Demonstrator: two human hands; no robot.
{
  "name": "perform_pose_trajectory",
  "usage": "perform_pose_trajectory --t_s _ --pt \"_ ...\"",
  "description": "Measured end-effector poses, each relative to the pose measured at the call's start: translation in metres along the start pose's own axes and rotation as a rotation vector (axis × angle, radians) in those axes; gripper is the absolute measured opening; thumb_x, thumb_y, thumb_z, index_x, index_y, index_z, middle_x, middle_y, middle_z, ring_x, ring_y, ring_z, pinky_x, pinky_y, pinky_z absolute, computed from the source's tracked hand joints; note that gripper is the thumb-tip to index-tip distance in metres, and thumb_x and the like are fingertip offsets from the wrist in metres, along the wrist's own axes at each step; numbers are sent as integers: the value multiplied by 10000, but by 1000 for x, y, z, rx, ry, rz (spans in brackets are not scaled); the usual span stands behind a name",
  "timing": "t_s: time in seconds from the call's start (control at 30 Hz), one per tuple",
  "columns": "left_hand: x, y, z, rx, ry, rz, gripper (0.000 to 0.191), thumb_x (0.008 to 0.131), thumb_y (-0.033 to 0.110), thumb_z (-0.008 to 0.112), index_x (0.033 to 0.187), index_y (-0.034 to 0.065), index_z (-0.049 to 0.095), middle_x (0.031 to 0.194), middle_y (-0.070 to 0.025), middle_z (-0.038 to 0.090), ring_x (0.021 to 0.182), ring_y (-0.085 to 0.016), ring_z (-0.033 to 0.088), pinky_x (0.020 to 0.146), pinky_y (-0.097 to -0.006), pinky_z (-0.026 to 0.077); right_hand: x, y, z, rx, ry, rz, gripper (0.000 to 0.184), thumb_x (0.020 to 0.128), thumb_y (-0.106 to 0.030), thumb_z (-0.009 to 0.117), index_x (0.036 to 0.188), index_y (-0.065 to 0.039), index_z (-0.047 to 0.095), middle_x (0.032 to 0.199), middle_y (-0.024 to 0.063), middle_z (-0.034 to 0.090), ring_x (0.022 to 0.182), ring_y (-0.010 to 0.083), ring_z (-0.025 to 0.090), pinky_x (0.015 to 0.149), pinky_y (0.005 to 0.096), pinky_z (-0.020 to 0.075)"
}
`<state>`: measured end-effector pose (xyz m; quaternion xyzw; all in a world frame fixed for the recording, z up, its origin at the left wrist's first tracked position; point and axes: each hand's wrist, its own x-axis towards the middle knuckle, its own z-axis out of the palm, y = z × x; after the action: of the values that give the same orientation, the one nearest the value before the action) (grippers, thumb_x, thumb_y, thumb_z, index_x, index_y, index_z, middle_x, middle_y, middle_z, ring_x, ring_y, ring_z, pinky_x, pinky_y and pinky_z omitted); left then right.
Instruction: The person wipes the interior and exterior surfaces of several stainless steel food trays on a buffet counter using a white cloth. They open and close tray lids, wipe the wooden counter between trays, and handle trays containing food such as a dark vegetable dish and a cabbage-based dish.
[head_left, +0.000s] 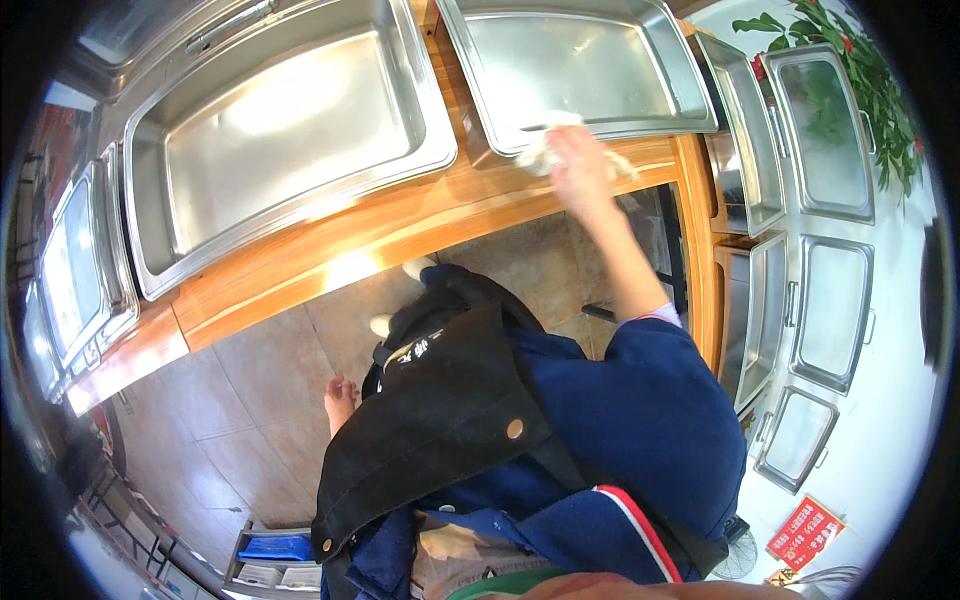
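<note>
My right hand (579, 169) grips a pale cloth (536, 157) against the near rim of a rectangular stainless steel pan (555, 75). Part of the cloth is hidden under my fingers, and one end hangs out toward the right. That pan is set in a wooden counter (360, 217), beside a larger, deep steel pan (289, 127) on the left. Low at my left side, away from the counter, is my left hand (342, 395), with its fingers loosely curled and nothing visible in it.
More steel pans (761, 315) line the counter's right arm, with steel lids (832, 315) beyond them. Lidded pans (79, 262) stand at the far left. Green plants (889, 105) fill the upper right corner. Behind me are a shelf with a blue tray (276, 548) and a fan (737, 551).
</note>
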<state>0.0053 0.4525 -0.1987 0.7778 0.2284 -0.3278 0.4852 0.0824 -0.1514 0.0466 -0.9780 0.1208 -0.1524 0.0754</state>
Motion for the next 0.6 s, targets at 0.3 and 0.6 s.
perform_pose_trajectory --t_s 0.3,0.6 --pt "11 45 36 -13 -67 25 332 905 94 607 1212 -23 557 879 -117 678 726 -152 620 652 -284 501 53 -86 24 514 163 8 304 725 -2 614 1025 -45 639 1075 137 608 1058 350 551 932 411 463" --pt "34 18 27 64 -89 34 302 936 94 611 1212 -18 564 922 -139 686 791 -179 653 701 -303 521 35 -53 34 462 -2 155 294 761 -37 614 1053 -48 649 1130 138 629 1077 319 568 977 396 460"
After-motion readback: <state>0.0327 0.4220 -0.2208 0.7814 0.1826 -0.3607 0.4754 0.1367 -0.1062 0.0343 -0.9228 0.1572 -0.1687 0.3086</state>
